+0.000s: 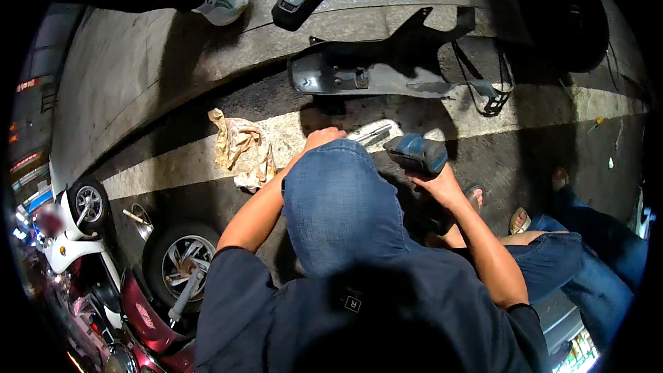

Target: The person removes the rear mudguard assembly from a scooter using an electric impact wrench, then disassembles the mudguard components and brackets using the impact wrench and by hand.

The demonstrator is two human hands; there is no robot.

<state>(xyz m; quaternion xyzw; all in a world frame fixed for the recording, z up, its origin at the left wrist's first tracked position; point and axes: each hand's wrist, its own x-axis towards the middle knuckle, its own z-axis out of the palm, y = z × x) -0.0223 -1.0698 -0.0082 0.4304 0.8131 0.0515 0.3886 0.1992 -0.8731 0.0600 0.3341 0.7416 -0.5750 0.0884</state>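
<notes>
Head view: my right hand (436, 182) clasps a power tool (418, 153), seemingly for control. What my left hand (323, 138) holds, I cannot tell.

Directions taken from centre of view.
- 6 o'clock: dark shirt (266, 324), bearing a small pale square-outlined mark (353, 303); one letter inside, legible.
- Between 7 and 8 o'clock: red scooter panel (135, 298), bearing slanted pale lettering (144, 316); too small to read surely.
- 9 to 10 o'clock, far edge: red lit signs (27, 85); blurred, characters illegible.
</notes>
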